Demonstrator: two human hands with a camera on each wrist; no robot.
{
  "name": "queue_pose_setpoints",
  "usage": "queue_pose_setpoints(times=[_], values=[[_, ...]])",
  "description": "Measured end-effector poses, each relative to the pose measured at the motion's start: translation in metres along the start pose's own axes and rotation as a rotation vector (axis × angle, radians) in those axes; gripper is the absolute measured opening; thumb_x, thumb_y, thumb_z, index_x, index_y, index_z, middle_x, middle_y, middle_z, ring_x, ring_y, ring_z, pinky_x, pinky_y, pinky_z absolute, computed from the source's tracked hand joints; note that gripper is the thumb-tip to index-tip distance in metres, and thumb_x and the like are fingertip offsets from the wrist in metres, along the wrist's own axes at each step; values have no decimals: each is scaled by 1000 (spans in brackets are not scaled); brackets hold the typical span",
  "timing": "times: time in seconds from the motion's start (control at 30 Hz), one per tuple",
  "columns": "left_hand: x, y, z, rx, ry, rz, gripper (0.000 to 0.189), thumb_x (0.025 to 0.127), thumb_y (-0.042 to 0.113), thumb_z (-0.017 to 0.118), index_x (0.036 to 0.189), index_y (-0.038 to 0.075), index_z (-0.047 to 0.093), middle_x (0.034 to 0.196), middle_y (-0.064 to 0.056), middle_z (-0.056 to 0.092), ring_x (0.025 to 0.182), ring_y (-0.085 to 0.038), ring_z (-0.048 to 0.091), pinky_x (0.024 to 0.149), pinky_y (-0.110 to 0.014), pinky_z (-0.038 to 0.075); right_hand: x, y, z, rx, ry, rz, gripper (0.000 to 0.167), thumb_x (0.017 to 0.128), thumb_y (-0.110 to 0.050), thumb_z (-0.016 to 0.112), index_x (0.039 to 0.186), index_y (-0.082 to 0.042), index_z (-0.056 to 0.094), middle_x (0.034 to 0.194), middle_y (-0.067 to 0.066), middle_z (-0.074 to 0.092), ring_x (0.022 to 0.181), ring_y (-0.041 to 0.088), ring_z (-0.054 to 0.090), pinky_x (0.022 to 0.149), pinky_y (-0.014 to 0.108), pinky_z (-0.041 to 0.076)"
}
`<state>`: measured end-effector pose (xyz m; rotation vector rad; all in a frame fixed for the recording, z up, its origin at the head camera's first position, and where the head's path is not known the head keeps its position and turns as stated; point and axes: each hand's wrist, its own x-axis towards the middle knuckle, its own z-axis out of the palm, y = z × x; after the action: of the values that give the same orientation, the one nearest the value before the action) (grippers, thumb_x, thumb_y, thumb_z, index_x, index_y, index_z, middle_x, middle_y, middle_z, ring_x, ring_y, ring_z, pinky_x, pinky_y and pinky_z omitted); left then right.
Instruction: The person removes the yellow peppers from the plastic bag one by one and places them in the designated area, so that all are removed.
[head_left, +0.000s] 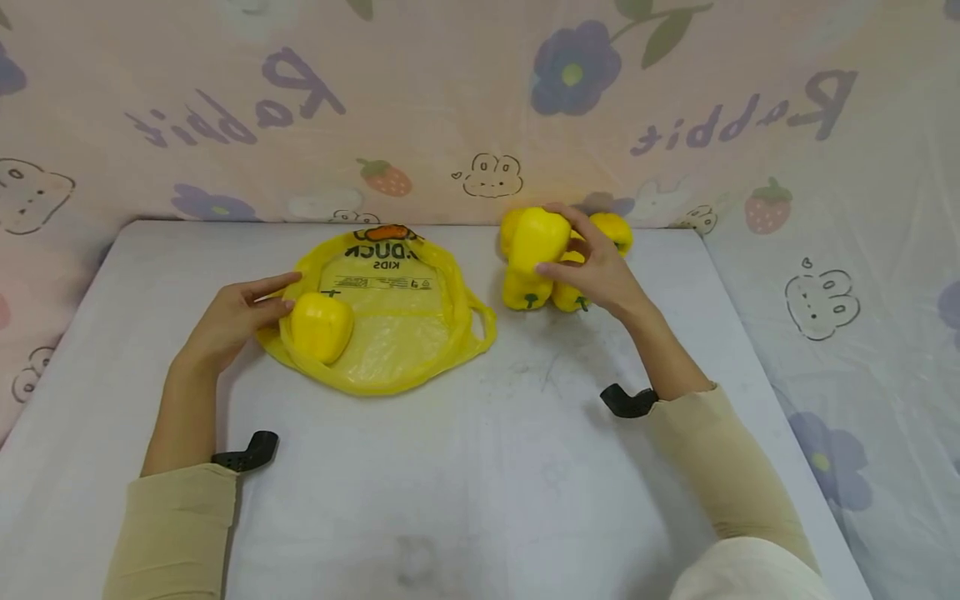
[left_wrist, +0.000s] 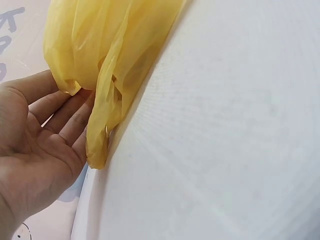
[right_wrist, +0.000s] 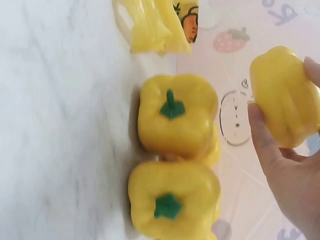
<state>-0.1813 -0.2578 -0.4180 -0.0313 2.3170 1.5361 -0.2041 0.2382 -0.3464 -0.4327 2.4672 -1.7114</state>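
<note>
My left hand is at the left rim of a yellow plastic bag, holding the film between thumb and fingers. In the left wrist view its fingers lie against the outside of the bag, beside a loose handle. One yellow toy bell pepper with a dark stem sits in the left part of the bag. At the back right my right hand grips another yellow bell pepper, raised over several more. Two of these, one upper pepper and one lower pepper, show green stems in the right wrist view.
The bag's handle loop sticks out toward the peppers. A white table lies under everything, its back edge against a cloth printed with rabbits, flowers and strawberries. Black wrist mounts hang by both sleeves.
</note>
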Motion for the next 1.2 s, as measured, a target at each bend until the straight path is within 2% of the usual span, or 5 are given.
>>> queue_pose_setpoints(times=[0.47, 0.63, 0.9, 1.03, 1.2], values=[[-2, 1, -1, 5, -4, -11, 60, 99, 36, 62, 152, 15, 42, 161, -8, 30, 145, -27, 27, 115, -44, 31, -17, 3, -33, -151, 0, 56, 78, 93, -23, 72, 153, -46, 29, 160, -4, 26, 129, 32, 49, 96, 31, 51], [-3, 2, -2, 16, 0, -6, 58, 100, 35, 61, 151, 15, 43, 160, -8, 32, 143, -26, 30, 112, -33, 36, -22, 3, -46, -207, 0, 52, 75, 95, -23, 69, 155, -42, 28, 162, -2, 26, 132, 35, 44, 103, 47, 45], [-2, 5, -3, 1, -1, -2, 57, 100, 32, 61, 151, 15, 43, 161, -9, 30, 145, -27, 27, 116, -48, 29, -29, 9, -63, -224, -28, 37, 76, 96, -13, 67, 158, -26, 26, 162, 1, 24, 141, 30, 32, 113, 56, 31], [-5, 5, -1, 11, -3, 0, 58, 99, 34, 61, 151, 15, 43, 160, -8, 32, 142, -25, 30, 110, -29, 36, -34, 14, -70, -233, -27, 45, 75, 95, -11, 67, 157, -22, 27, 160, 2, 26, 140, 26, 31, 113, 54, 30], [-7, 5, 0, 11, -3, 23, 57, 100, 33, 61, 151, 13, 44, 158, -10, 35, 138, -24, 35, 90, -9, 41, -41, 20, -82, -236, -4, 114, 74, 95, -15, 68, 157, -28, 29, 162, -1, 23, 141, 29, 30, 112, 56, 30]])
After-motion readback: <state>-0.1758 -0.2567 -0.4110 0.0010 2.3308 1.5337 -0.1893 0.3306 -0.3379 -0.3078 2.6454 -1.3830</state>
